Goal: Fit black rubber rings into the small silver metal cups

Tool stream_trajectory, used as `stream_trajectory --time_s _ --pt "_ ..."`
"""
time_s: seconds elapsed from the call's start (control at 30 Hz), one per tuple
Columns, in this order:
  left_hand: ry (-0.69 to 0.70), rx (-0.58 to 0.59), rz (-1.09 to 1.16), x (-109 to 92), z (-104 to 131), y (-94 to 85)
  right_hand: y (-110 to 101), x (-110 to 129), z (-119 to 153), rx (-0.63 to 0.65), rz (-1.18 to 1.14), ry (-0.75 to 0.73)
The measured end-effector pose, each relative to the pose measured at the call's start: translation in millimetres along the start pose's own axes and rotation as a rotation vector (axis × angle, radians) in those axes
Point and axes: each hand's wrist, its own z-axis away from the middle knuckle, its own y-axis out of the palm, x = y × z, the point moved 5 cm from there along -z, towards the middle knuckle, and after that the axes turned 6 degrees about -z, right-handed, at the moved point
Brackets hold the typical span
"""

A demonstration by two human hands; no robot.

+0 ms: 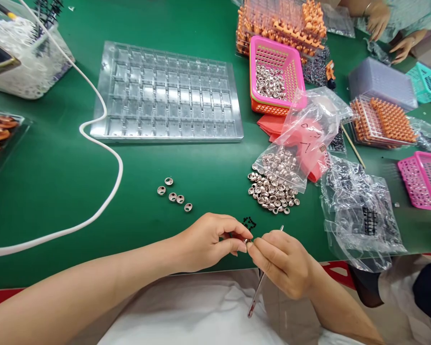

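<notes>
My left hand (215,239) pinches a small metal part (246,241) between thumb and fingertips near the table's front edge. My right hand (283,261) meets it there, its fingertips pressed at the same part. A thin metal tool (257,293) passes through my right hand, one end pointing down over my lap. Just beyond the fingertips lie tiny black pieces (249,223). Several silver ring-like parts (180,199) are spread on the green table (208,167) ahead of my left hand. A pile of the same parts (273,194) spills from a clear bag (316,115).
A clear compartment tray (168,93) lies ahead. Pink basket (276,48), orange parts (280,24) and plastic bags (362,215) stand to the right. A white cable (120,167) curves on the left beside a filled container (32,86). Another person's hands (378,20) are at the upper right.
</notes>
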Motion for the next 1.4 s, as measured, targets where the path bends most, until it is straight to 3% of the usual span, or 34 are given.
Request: stream_trajectory --time_s 0.6,0.73,0.9,1.07,1.4 --pt "-0.100 -0.054 0.224 2.7 1.3 4.9 -2.8 0.4 0.0 -0.091 0.027 -0.035" --pt "-0.140 -0.054 0.365 3.8 0.7 6.0 -2.9 -0.7 6.1 -0.118 0.063 0.039" --pt "-0.161 -0.023 0.512 4.8 -0.3 8.1 0.2 -4.2 9.6 -0.286 -0.012 0.132" --pt "-0.164 -0.022 0.558 5.6 -1.2 8.3 3.5 -5.9 9.1 -0.339 -0.037 0.155" --pt "-0.157 -0.027 0.404 7.8 -0.3 7.8 0.6 -1.7 7.0 -0.211 0.012 0.071"
